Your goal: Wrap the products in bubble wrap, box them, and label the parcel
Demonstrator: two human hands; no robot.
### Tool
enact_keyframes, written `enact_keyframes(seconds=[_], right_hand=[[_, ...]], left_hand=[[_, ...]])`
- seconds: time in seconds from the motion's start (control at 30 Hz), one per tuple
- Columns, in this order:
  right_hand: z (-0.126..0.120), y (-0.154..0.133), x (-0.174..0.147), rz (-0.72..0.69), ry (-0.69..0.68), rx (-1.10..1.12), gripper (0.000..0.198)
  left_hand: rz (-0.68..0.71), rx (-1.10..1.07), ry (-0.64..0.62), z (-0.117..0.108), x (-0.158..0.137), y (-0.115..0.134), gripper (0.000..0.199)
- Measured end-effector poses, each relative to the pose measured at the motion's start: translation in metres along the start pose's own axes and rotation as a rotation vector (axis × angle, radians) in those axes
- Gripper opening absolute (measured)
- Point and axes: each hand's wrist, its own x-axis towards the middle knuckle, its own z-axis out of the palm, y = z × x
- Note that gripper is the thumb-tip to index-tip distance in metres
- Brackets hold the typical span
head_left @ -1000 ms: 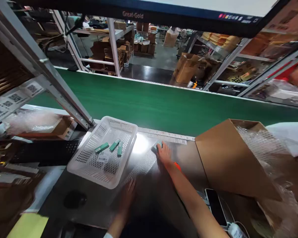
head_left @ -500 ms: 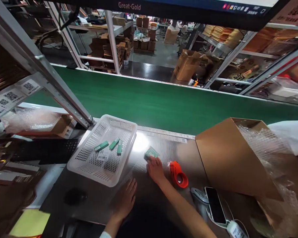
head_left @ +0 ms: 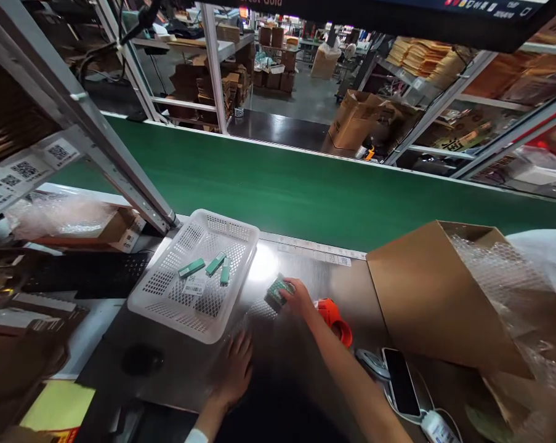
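A: In the head view, where's the packet?
B: Around the middle of the counter, to the right of the basket. I can't tell whether it rests there or is slightly raised.
A: How does it look?
B: Small and blocky, green showing through clear bubble wrap. The bubbles give it a dimpled, shiny skin, and its lower edge looks darker. It sits at a slant. A loose stretch of bubble wrap runs from it towards the left hand.
A: And the hands?
B: The right hand grasps the packet at its right side, fingers bent onto it. The left hand lies palm down, fingers stretched out, clasping nothing I can see. Whether its fingertips press on the bubble wrap, I can't tell.
A: What's in the basket?
B: Three slim green boxes and a white label with a barcode.
A: What's near the right arm?
B: An orange tape dispenser, partly covered by it, then a carton farther right.
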Motion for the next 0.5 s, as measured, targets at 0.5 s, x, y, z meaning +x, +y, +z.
enact_keyframes(seconds=[0.5], right_hand=[[0.012,-0.032,-0.016,-0.029,-0.089,-0.507,0.08]], left_hand=[[0.101,0.104,0.149,0.003,0.008,0.005,0.051]])
